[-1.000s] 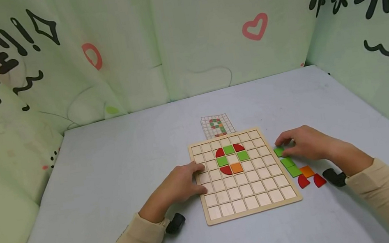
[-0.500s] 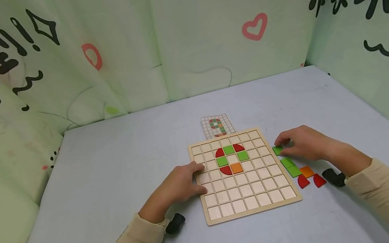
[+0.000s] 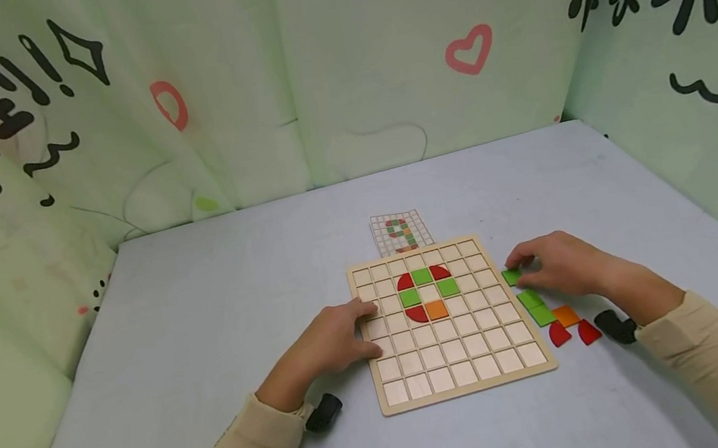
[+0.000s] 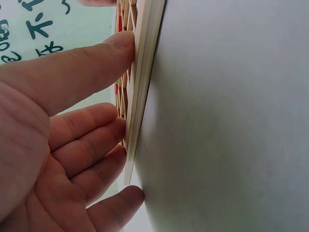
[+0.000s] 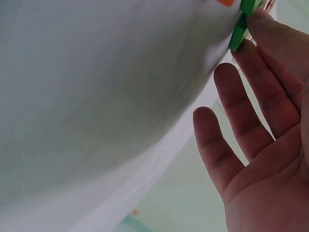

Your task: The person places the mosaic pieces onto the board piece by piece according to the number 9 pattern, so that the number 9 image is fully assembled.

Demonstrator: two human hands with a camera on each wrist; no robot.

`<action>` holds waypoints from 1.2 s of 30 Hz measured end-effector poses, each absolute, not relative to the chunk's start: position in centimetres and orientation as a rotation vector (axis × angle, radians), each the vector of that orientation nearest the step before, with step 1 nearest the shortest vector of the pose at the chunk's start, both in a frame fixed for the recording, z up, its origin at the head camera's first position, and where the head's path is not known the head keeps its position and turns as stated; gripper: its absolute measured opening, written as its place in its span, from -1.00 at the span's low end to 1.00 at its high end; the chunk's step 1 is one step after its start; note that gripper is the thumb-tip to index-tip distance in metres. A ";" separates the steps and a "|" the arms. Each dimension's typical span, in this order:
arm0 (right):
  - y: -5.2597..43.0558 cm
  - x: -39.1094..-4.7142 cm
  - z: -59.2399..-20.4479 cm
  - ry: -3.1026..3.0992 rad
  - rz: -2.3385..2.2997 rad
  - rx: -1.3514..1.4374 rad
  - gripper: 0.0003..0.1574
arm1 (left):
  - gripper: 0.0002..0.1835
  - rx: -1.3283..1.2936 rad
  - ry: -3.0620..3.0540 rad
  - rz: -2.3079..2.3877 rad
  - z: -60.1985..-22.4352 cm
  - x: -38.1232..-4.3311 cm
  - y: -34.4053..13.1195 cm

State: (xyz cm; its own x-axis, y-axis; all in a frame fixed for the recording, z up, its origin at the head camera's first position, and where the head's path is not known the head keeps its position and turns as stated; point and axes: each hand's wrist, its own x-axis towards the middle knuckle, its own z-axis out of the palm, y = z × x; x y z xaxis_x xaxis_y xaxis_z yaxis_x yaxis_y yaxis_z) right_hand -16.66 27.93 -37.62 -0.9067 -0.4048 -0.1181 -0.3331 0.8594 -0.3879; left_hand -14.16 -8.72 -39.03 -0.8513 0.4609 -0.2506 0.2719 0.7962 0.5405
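Note:
A wooden grid board (image 3: 468,388) lies on the table, with red quarter-round, green and orange square tiles set in its upper middle cells. At its left edge rests my left hand (image 3: 340,337); in the left wrist view the thumb (image 4: 108,53) and fingertips touch the frame, fingers loosely extended. My right hand (image 3: 565,265) pinches a green square tile (image 3: 511,277) between thumb and finger, just off the board's right edge. In the right wrist view that green tile (image 5: 238,36) is at the thumb and fingertip, the other fingers spread loosely.
Below the right hand lie two more green tiles (image 3: 536,308), an orange square tile (image 3: 566,316) and two red quarter-round tiles (image 3: 560,333). Behind the board, partly covered by it, is a printed pattern card (image 3: 399,229). A green curtain (image 3: 364,62) surrounds the white table (image 3: 235,272).
The green tile at my right fingertips has slid slightly left toward the board, and the right hand has shifted a little with it. My left hand has stayed put.

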 end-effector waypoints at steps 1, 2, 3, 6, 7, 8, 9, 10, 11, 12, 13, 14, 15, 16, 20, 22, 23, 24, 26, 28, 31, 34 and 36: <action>27.9 -16.7 -37.6 2.841 -0.537 -0.571 -0.69 | -0.32 0.559 2.614 0.706 -39.1 -14.2 -8.7; 27.9 -16.7 -37.6 2.844 -0.534 -0.573 -0.69 | -0.32 0.561 2.614 0.709 -39.1 -14.2 -8.7; 27.9 -16.7 -37.7 2.846 -0.531 -0.575 -0.70 | -0.32 0.564 2.614 0.711 -39.1 -14.2 -8.7; 27.9 -16.7 -37.7 2.854 -0.517 -0.580 -0.69 | -0.32 0.572 2.615 0.714 -39.0 -14.2 -8.8; 27.8 -16.7 -37.7 2.856 -0.512 -0.581 -0.69 | -0.32 0.572 2.614 0.715 -39.0 -14.2 -8.8; 27.8 -16.7 -37.7 2.858 -0.508 -0.581 -0.69 | -0.32 0.571 2.614 0.715 -39.0 -14.2 -8.8; 27.8 -16.7 -37.7 2.861 -0.504 -0.579 -0.69 | -0.32 0.571 2.614 0.713 -39.0 -14.2 -8.8; 27.8 -16.7 -37.8 2.865 -0.502 -0.578 -0.68 | -0.32 0.571 2.614 0.711 -39.0 -14.2 -8.7; 27.8 -16.7 -37.8 2.869 -0.499 -0.577 -0.68 | -0.32 0.572 2.615 0.708 -39.0 -14.2 -8.7; 27.7 -16.7 -37.8 2.872 -0.497 -0.574 -0.68 | -0.32 0.571 2.615 0.706 -39.0 -14.2 -8.7; 27.7 -16.7 -37.7 2.875 -0.498 -0.569 -0.68 | -0.32 0.570 2.616 0.704 -39.0 -14.2 -8.7; 27.7 -16.7 -37.7 2.878 -0.500 -0.564 -0.68 | -0.32 0.571 2.617 0.702 -39.0 -14.2 -8.7; 27.7 -16.7 -37.7 2.880 -0.503 -0.563 -0.68 | -0.32 0.572 2.617 0.702 -39.1 -14.2 -8.7; 27.7 -16.7 -37.7 2.881 -0.507 -0.563 -0.68 | -0.32 0.573 2.617 0.703 -39.1 -14.3 -8.7; 27.8 -16.8 -37.8 2.884 -0.520 -0.571 -0.69 | -0.32 0.577 2.615 0.712 -39.2 -14.3 -8.8; 27.8 -16.8 -37.8 2.885 -0.520 -0.579 -0.69 | -0.32 0.577 2.612 0.715 -39.2 -14.3 -8.8; 27.8 -16.8 -37.8 2.885 -0.520 -0.581 -0.69 | -0.32 0.577 2.612 0.716 -39.2 -14.3 -8.8; 27.8 -16.8 -37.8 2.886 -0.520 -0.582 -0.70 | -0.32 0.577 2.612 0.716 -39.2 -14.3 -8.8; 27.8 -16.8 -37.7 2.887 -0.523 -0.581 -0.70 | -0.32 0.575 2.613 0.713 -39.2 -14.2 -8.8; 27.8 -16.8 -37.6 2.887 -0.529 -0.579 -0.70 | -0.32 0.574 2.613 0.709 -39.1 -14.2 -8.8; 27.7 -16.8 -37.5 2.884 -0.541 -0.578 -0.70 | -0.32 0.573 2.615 0.701 -39.1 -14.3 -8.7; 27.7 -16.8 -37.3 2.877 -0.546 -0.584 -0.69 | -0.32 0.576 2.616 0.694 -39.1 -14.3 -8.7; 27.6 -16.8 -37.3 2.873 -0.550 -0.586 -0.69 | -0.32 0.577 2.616 0.694 -39.1 -14.3 -8.7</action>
